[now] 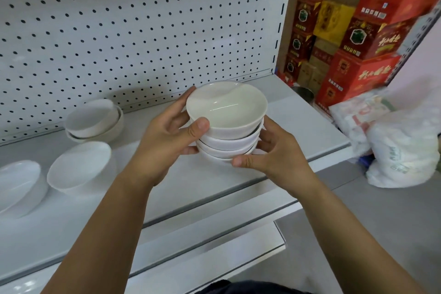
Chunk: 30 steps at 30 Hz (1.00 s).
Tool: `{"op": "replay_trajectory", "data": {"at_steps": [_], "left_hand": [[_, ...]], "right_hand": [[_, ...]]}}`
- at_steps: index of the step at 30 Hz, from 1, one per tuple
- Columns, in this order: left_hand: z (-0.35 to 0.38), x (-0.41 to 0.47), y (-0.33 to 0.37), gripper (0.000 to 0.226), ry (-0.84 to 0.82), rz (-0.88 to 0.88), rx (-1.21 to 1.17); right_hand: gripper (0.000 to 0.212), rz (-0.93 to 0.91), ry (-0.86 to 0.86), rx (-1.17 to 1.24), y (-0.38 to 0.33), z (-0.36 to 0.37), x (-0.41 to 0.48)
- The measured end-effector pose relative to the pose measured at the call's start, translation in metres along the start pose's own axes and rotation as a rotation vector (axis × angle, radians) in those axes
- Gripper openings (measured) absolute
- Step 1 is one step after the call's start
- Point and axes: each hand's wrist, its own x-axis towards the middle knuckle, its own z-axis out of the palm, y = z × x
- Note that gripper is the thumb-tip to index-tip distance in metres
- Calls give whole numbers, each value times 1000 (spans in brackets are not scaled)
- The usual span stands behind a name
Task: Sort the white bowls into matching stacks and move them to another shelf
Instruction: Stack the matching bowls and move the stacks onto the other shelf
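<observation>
A white pegboard (143, 19) dotted with dark holes forms the back wall of the shelving and fills the far left. It ends at a slotted upright (282, 14) on the right. A pale grey shelf (298, 122) runs from left to right beneath it, with a lower shelf (214, 241) stepping out nearer. Beyond the upright, red boxes (358, 74) are stacked high, a yellow box (333, 19) among them. White plastic bags (401, 150) slump at the right, just beside the shelf's end, on a grey floor (381, 222). The light is even and soft.
</observation>
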Motion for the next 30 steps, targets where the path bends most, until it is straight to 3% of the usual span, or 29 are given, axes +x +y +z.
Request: {"op": "replay_trajectory", "data": {"at_steps": [6, 13, 18, 24, 30], "left_hand": [[91, 30, 17, 77, -81, 31, -44], [259, 69, 36, 105, -257, 25, -100], [398, 92, 48, 94, -409, 12, -168], [543, 119, 81, 61, -668, 37, -238], [669, 152, 127, 99, -859, 80, -178]], "right_hand": [[96, -30, 108, -36, -10, -93, -23], [94, -37, 283, -181, -19, -248, -80], [90, 6, 447, -287, -30, -367, -132], [86, 68, 643, -279, -46, -489, -187], [74, 75, 843, -232, -67, -584, -221]]}}
